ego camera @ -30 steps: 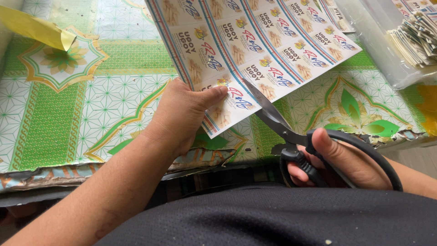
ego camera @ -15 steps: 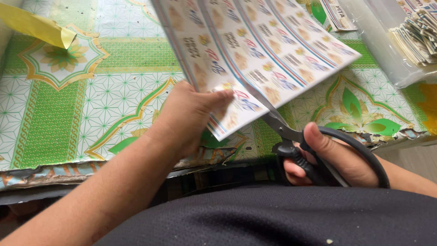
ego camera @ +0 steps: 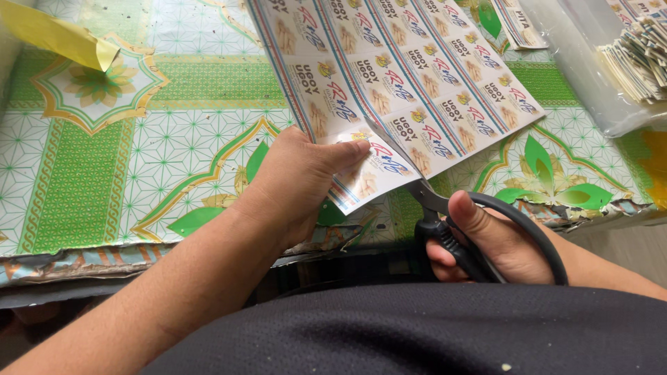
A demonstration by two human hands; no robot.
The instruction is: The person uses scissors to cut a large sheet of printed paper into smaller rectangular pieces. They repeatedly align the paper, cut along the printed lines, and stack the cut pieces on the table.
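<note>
Printed label sheet (ego camera: 417, 83), white with rows of small coloured labels, slants from the top of the view down toward the middle, held above the table (ego camera: 139, 139) rather than lying flat on it. Our left hand (ego camera: 299, 184) pinches its lower corner, thumb on top and fingers underneath, so the grasp is firm on the paper. At about four o'clock from that hand, our right hand (ego camera: 493, 243) is wrapped through the black handles of the scissors (ego camera: 451, 222), fingers curled tight around them. The blades point toward eleven o'clock and disappear under the sheet's lower edge, so we cannot tell how far apart they stand.

Under everything lies a green and white patterned cloth with leaf and star shapes, its near edge frayed. At ten o'clock, in the far corner, a yellow strip (ego camera: 55, 35) curls up off the cloth. At two o'clock sits a clear plastic container (ego camera: 590, 76) with a stack of cut labels (ego camera: 639, 62) inside, well apart from both hands. Our dark clothing fills the bottom of the view.
</note>
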